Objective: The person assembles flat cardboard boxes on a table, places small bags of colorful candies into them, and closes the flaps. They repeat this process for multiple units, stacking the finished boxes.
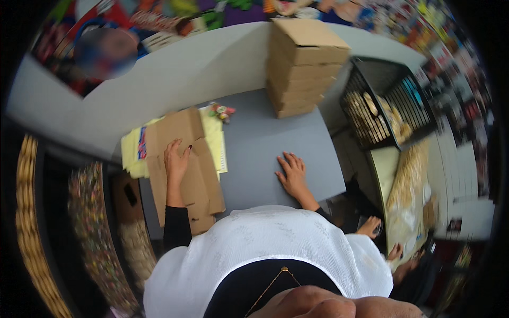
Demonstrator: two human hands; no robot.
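An unfolded brown cardboard box blank (199,179) lies at the left of the grey table (254,151), partly over yellow paper sheets (216,147). My left hand (177,159) is over the cardboard with its fingers apart and nothing held; whether it touches the board I cannot tell. Flat on the bare grey tabletop, with fingers spread, rests my right hand (293,175). Beyond the sheets lies a small colourful object (222,112). A tall stack of closed brown cardboard boxes (302,67) stands at the table's far right corner.
Right of the table, a black plastic crate (413,91) holds pale packed items, beside a yellowish surface with a large clear bag (405,187). A co-worker's hands (370,227) are at the lower right. Filled racks (95,238) stand left. A pale wall (179,67) rises behind the table.
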